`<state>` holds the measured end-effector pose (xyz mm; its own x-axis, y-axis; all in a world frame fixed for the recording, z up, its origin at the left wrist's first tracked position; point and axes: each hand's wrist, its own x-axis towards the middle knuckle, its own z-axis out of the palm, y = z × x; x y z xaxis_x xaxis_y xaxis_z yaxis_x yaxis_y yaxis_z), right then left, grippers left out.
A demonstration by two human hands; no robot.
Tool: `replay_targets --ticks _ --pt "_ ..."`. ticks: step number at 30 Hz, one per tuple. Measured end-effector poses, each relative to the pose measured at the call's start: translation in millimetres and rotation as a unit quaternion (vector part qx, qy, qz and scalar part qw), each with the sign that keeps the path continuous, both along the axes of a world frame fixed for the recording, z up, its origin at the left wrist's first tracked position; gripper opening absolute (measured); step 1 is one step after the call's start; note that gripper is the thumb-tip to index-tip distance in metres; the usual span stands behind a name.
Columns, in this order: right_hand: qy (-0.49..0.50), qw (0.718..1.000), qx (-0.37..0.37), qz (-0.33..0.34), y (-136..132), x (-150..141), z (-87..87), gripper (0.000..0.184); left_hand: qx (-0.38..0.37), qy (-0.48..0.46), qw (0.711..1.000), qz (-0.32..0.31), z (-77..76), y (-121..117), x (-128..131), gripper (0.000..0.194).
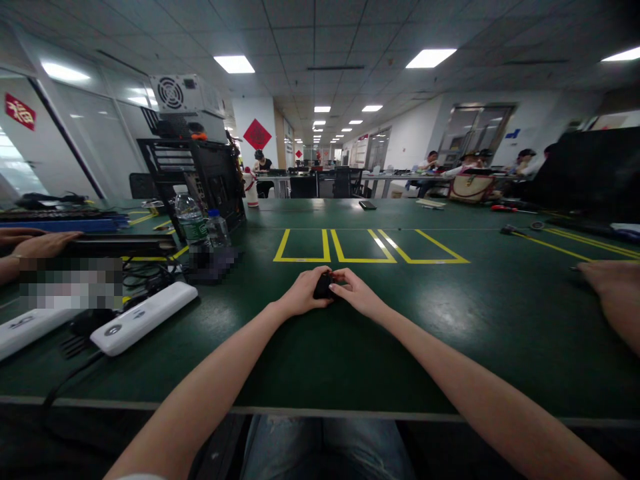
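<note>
Green tabletop beneath left hand and right hand, both curled, clamped on small black object.

The Chinese character "福" stands out on a red diamond sign on the glass partition at left; lettering on a bottle's green label is too small to read.

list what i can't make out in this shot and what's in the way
Black object: head view, kind unclear, largely covered by left hand and right hand.
White strip at left: head view, upper part pixelated, near end cut by left edge.
Person's hand at right: head view, arm cut by right edge.
Distant person's face: head view, too small, blurred.
</note>
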<state>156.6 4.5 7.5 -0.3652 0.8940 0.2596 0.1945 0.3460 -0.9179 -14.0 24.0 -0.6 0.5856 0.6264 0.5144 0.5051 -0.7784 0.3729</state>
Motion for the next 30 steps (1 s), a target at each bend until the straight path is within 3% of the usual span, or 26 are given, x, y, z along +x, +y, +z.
replay_targets --ticks 8,14,20,30 --pt "-0.006 0.999 0.005 0.039 -0.3 3.0 0.3 0.027 0.009 0.001 1.0 -0.007 -0.2 0.1 -0.3 0.06" --pt "0.016 0.999 0.016 0.029 1.8 1.1 -1.5 0.02 0.005 0.002 1.0 -0.009 0.9 -0.7 -0.3 0.062" --pt "-0.002 1.0 -0.015 0.002 5.3 1.9 -5.7 0.025 -0.009 -0.003 1.0 -0.007 2.8 -2.9 -0.1 0.061" --pt "0.023 0.999 0.006 0.042 0.6 3.2 -0.8 0.024 0.002 -0.002 1.0 -0.004 -0.4 -0.3 -0.4 0.06"
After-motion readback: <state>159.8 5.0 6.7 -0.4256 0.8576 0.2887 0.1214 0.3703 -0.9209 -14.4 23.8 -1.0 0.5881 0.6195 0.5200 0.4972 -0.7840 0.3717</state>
